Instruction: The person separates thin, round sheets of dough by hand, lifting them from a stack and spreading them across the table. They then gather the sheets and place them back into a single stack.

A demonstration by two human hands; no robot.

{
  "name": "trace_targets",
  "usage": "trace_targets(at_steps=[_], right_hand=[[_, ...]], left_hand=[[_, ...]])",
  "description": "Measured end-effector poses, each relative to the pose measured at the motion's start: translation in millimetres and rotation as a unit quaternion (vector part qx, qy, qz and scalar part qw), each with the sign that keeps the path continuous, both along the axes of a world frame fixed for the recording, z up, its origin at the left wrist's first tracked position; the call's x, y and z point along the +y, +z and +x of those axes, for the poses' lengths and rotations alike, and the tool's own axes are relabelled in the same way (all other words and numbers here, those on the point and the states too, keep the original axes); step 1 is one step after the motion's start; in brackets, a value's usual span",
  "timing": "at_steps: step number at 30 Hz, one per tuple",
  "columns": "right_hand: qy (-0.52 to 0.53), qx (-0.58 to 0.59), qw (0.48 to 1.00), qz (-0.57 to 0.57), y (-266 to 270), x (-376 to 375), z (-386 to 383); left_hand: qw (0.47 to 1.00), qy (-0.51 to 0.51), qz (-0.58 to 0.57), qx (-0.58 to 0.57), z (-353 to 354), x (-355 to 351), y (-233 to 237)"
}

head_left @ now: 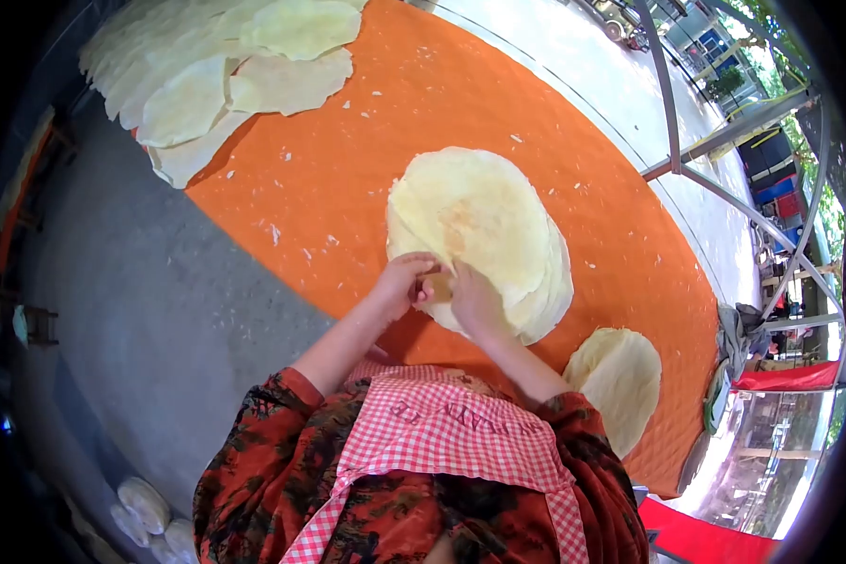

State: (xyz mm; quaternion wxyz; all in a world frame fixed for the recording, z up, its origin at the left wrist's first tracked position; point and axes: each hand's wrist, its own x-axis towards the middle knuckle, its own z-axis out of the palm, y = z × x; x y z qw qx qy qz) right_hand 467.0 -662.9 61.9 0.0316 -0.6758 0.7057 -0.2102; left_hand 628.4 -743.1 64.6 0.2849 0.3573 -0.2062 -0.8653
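Note:
A stack of large, round, pale flatbread sheets (484,211) lies on the orange cloth (301,197) in front of me. My left hand (412,280) is at the near left edge of the stack, its fingers closed on the edge of a sheet. Close beside it, my right hand (472,296) rests over the near part of the stack with its fingers bent together at the same edge. The tips of the right fingers are partly hidden. A light brown patch shows on the top sheet.
Many overlapping sheets (183,103) spread over the far left of the cloth. A smaller pile (616,385) lies near my right arm. Metal poles (733,202) stand beyond the cloth at right. White round things (144,505) sit on the floor at lower left.

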Motion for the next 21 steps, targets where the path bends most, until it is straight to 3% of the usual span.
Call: trace_targets(at_steps=[2, 4, 6, 8, 11, 14, 17, 21], right_hand=[[-0.05, 0.001, 0.982, 0.184, 0.8, -29.0, -40.4], [-0.039, -0.105, 0.989, 0.097, 17.8, -62.3, -95.9], [-0.009, -0.073, 0.997, 0.02, 111.0, -60.8, -87.9], [0.049, -0.016, 0.998, -0.044, 116.7, -39.6, -83.9], [0.1, 0.04, 0.989, -0.102, 71.3, 8.5, -68.3], [0.108, 0.036, 0.993, 0.013, 22.3, 39.9, -52.1], [0.078, 0.025, 0.994, 0.077, 12.6, 41.6, -45.6], [0.056, 0.005, 0.998, 0.011, 22.1, 31.3, -36.7]], left_hand=[[0.998, 0.052, -0.024, -0.006, 6.8, -0.9, 12.9], [0.986, 0.116, -0.059, -0.1, 20.2, 6.2, 14.2], [0.973, 0.145, -0.051, -0.172, 32.1, 19.9, -10.2], [0.981, 0.11, -0.064, -0.148, 33.3, 47.2, -24.1], [0.973, 0.128, -0.074, -0.175, 9.5, 79.2, -23.6], [0.968, 0.174, -0.061, -0.171, -5.0, 90.6, -33.0], [0.965, 0.193, -0.068, -0.164, -6.8, 93.9, -26.9], [0.958, 0.158, -0.131, -0.201, -8.9, 86.1, -33.8]])
